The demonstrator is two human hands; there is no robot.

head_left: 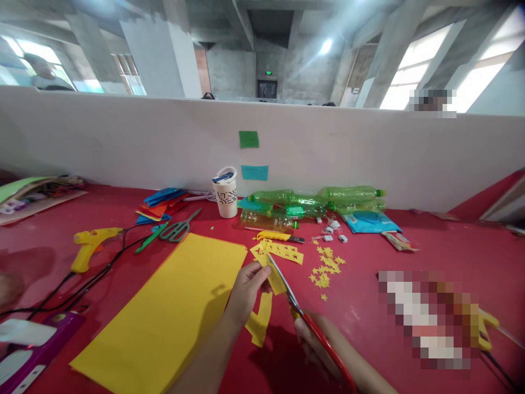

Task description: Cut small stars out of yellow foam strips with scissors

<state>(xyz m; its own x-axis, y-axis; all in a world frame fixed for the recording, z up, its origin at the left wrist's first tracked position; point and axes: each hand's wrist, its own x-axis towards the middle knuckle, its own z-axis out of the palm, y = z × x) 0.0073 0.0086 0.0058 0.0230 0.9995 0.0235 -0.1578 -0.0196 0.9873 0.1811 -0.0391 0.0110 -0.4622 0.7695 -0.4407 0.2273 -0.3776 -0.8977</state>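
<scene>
My left hand (245,290) pinches a small yellow piece (277,280) between thumb and fingers, just right of the large yellow sheet (172,312). My right hand (315,334) is wrapped round the red handles of a pair of scissors (293,301). The scissor blades point up and away, along the edge of the yellow piece; whether they are cutting into it I cannot tell. Below my left hand lies a yellow strip (263,320). Beyond the blades sits a yellow strip with star-shaped holes (291,253). Several small yellow stars (327,264) are scattered to its right.
A yellow utility knife (274,236), green plastic bottles (353,193) and a white cup (226,198) stand or lie farther back. Grey-green scissors (180,227) and a yellow glue gun (92,243) with black cords are at left. A white partition (164,142) closes the red table's back.
</scene>
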